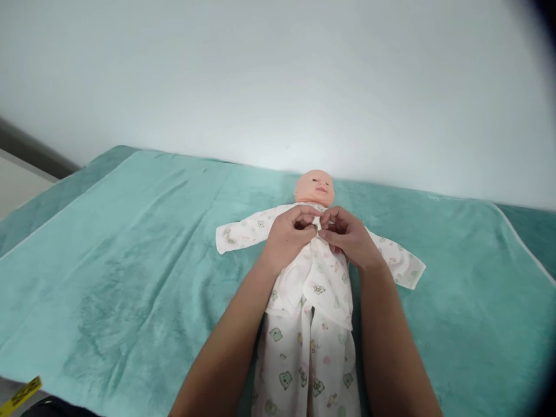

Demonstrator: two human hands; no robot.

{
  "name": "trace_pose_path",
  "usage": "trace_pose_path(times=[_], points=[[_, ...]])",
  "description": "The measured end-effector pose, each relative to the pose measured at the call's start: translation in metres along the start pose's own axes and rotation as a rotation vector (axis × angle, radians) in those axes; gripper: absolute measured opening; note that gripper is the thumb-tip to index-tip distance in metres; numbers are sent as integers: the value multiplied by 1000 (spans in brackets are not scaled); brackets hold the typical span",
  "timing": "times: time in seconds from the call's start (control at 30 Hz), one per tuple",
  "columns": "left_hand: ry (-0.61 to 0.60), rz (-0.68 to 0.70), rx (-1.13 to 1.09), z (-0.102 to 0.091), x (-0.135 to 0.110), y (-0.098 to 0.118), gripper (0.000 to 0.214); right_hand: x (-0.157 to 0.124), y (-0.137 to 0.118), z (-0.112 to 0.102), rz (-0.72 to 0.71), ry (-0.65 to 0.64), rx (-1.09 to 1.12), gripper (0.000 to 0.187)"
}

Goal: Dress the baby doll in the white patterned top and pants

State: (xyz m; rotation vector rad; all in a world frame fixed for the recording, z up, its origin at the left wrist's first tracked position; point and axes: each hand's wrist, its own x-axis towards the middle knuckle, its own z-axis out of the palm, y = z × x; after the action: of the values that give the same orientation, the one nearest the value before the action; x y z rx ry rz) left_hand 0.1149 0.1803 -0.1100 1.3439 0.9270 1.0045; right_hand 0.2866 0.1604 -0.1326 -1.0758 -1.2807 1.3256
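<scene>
A baby doll (314,187) lies on its back on a teal towel (130,249), head toward the wall. It wears a white shirt (324,281) and trousers (299,359) printed with small bears, sleeves spread to both sides. My left hand (289,234) and my right hand (350,237) meet at the doll's chest just under the chin. Both hands pinch the shirt's front edges at the neckline with curled fingers. What sits between the fingertips is too small to make out.
The towel covers a wide surface that ends at a plain white wall (278,75) behind the doll. A yellow strip (21,394) shows at the bottom left corner. Bare towel stretches to both sides of the doll.
</scene>
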Motion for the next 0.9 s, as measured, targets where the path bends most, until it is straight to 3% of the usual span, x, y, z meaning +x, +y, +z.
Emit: trace_pose_path(times=[0.47,0.7,0.8,0.9], points=[[-58,35,-65,-5,2,-8,23,3,4,2,-43,-8,95,19],[4,76,12,-2,4,-9,24,4,1,8,-58,56,56,29],[50,74,56,0,0,-5,24,-3,-2,14,-55,95,-9,37],[100,102,142,-1,-11,-1,20,-20,-11,20,-26,128,-214,40]])
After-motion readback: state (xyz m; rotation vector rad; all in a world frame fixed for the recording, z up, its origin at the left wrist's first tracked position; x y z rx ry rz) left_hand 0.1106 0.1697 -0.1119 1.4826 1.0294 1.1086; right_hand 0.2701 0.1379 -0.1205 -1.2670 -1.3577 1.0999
